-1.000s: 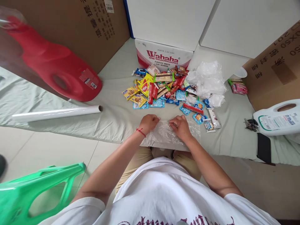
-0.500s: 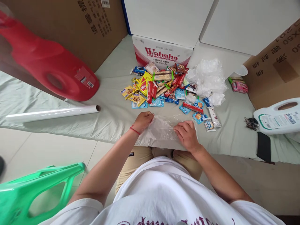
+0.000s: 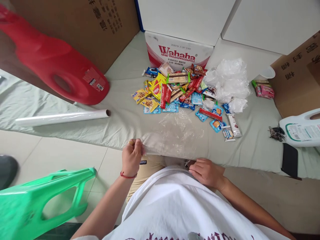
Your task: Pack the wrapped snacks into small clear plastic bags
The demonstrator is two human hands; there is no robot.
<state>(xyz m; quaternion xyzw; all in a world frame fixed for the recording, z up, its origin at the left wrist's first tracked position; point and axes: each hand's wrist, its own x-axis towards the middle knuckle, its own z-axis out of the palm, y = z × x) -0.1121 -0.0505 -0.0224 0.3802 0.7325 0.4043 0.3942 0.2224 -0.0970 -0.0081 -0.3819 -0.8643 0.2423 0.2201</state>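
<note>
A thin clear plastic bag (image 3: 175, 136) lies spread over the front of the table, its near side at the edge. My left hand (image 3: 133, 154) is closed on the bag's left corner, thumb on top. Below the table edge, over my lap, my right hand (image 3: 206, 171) is curled with its fingers together; what it holds, if anything, is hidden. Just behind the bag is a heap of wrapped snacks (image 3: 175, 88), with yellow, red and blue packets. A few snack bars (image 3: 233, 125) lie apart on its right.
Crumpled clear plastic bags (image 3: 231, 80) sit beside the snacks, in front of a Wahaha carton (image 3: 177, 51) and white boxes. At left are a red jug (image 3: 62, 70) and a white roll (image 3: 62, 118); at right, a white bottle (image 3: 302, 130), keys (image 3: 276, 134) and a phone (image 3: 289, 160).
My left hand has moved left and nearer my body, drawing the bag's corner along. My right hand has come down from the tabletop to below its edge. The bag lies flatter.
</note>
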